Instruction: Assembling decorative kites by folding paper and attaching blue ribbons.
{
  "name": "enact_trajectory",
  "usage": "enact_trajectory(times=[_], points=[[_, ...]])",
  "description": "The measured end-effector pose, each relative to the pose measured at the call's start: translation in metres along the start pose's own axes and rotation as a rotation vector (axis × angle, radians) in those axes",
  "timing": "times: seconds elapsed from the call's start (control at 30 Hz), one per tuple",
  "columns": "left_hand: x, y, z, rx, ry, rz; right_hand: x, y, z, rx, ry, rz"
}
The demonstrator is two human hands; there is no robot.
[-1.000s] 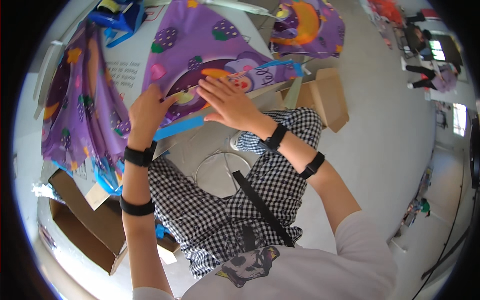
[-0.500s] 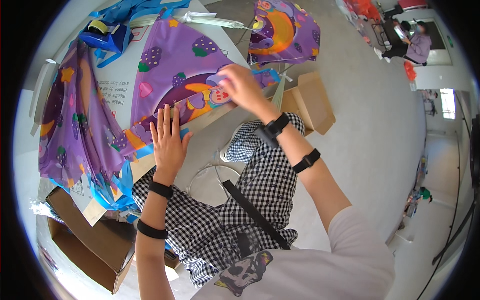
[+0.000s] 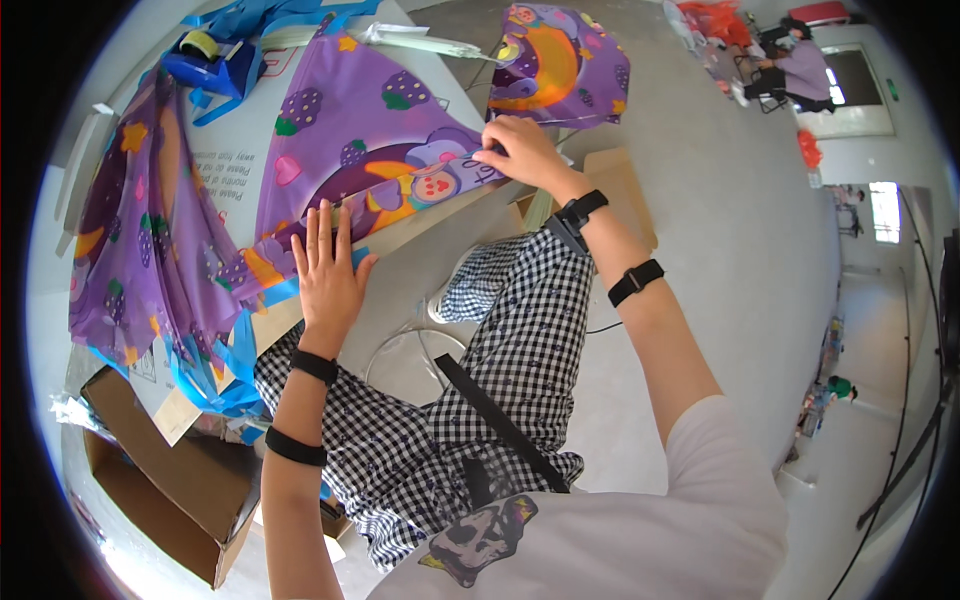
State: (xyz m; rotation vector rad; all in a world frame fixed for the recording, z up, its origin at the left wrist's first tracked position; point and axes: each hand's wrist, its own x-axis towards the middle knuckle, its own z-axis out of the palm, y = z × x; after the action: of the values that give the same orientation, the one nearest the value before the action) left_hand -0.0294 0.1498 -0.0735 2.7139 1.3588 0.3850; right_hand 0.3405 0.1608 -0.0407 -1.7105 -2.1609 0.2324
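Purple printed fabric (image 3: 362, 118), patterned with berries, stars and a moon, lies spread on a white board (image 3: 222, 150). Its near edge shows as a long folded strip. My left hand (image 3: 330, 270) rests flat on that strip, fingers stretched out. At the strip's right end, my right hand (image 3: 522, 152) is closed, with thumb and fingers pinching the fabric's edge. More of the same fabric (image 3: 150, 230) hangs in loose folds at the left. Blue ribbon (image 3: 240, 350) trails beneath it.
A blue tape dispenser (image 3: 212, 65) and a bundle of pale thin rods (image 3: 420, 40) lie on the board's far side. Another purple fabric piece (image 3: 560, 65) is beyond. Cardboard boxes stand at lower left (image 3: 165, 490) and right (image 3: 622, 195). A person (image 3: 800, 68) sits far right.
My right hand has moved right along the strip to its end, and the strip lies flatter there. My left hand stays pressed on the fabric.
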Motion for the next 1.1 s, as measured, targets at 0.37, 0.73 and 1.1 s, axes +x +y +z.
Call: enact_trajectory(times=[0.37,0.73,1.1], points=[[0.001,0.005,-0.002,0.008,-0.043,-0.024,-0.003,-0.002,-0.004,-0.057,0.075,-0.1],[0.004,-0.001,-0.001,0.003,-0.045,-0.011,0.011,-0.028,0.002,-0.058,0.235,-0.071],[0.002,-0.006,-0.002,-0.046,-0.025,0.009,0.002,-0.165,0.098,-0.051,0.017,-0.138]])
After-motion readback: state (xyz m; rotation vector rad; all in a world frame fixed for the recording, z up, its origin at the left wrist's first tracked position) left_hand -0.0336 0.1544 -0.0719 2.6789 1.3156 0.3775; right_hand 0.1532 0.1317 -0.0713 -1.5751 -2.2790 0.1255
